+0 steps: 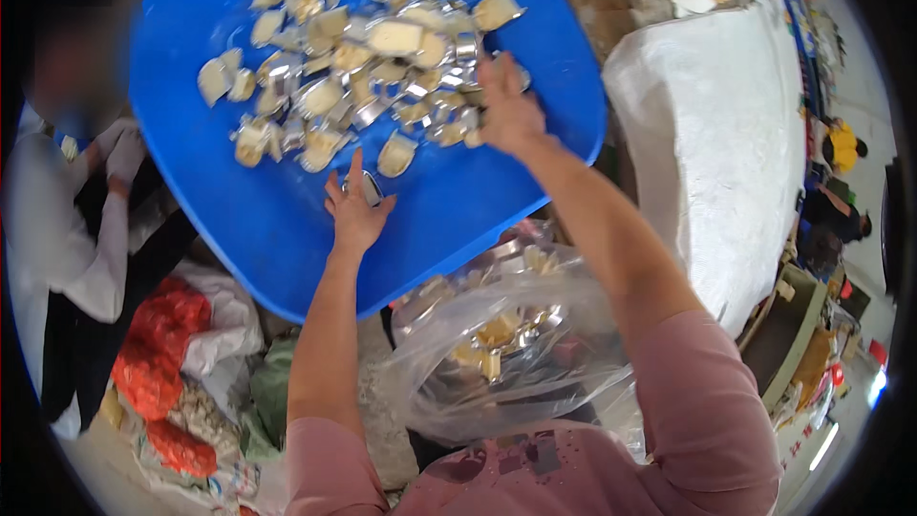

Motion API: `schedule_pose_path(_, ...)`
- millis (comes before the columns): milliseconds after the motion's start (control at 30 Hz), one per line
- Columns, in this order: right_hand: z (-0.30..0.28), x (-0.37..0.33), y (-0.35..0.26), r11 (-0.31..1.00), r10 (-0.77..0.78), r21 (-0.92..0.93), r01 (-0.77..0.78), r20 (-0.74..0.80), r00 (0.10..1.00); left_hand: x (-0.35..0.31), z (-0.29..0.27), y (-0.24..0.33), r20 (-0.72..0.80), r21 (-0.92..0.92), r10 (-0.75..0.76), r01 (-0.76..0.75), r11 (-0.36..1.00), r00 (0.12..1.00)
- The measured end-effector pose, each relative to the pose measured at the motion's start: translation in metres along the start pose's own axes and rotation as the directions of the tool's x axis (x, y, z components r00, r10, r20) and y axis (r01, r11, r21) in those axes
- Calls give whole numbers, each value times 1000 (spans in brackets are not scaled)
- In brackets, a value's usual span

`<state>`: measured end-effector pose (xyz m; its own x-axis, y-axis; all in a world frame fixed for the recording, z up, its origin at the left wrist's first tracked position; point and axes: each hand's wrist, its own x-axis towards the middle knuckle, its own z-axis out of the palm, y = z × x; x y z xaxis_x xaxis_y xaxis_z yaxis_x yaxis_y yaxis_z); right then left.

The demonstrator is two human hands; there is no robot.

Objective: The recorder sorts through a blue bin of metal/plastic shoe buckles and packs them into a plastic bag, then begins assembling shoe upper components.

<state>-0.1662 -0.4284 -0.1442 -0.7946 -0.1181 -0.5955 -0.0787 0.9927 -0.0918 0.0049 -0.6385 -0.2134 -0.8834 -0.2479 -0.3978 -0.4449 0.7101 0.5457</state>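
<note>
A large blue plastic tub [420, 239] holds a heap of small cream-coloured blocks with shiny silver metal bands [394, 37]; their exact kind I cannot make out. My left hand [355, 215] is low in the tub, fingers spread around one silver-rimmed piece [371, 189] that sits between index finger and thumb. At the right edge of the heap is my right hand [511, 115], slightly blurred, its fingers stretched forward against the pieces there. Part of a shiny piece [522, 77] shows beside its fingertips.
A clear plastic bag [516, 354] with similar pieces is between my arms. White sacking [726, 124] lies to the right. On the left sits another person wearing light gloves [124, 153], near red mesh bags [158, 354]. More people are far right.
</note>
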Motion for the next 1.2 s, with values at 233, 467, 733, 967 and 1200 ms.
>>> schedule_pose_path(233, -6, -7, 6, 996, -26, 81, 24, 30, 999, 26, 12, 69, 112, 208, -43, 19, 978, 993)
schedule_pose_path(467, -54, -29, 37, 973, 38, 232, -21, -69, 997, 4, 7, 27, 154, 122, 73, -92, 988, 985)
schedule_pose_path(733, -83, -68, 38, 777, -164, 577, 249, -197, 967, 9, 11, 49, 112, 157, 193, -209, 965, 975)
schedule_pose_path(967, -106, -117, 43, 647, -316, 653, 395, -242, 918, 22, 23, 45, 100, 232, 107, -128, 964, 989)
schedule_pose_path(1200, -144, -210, 44, 297, -695, 845, 445, -128, 707, 4, -33, 15, 15, 16, 354, -355, 935, 935)
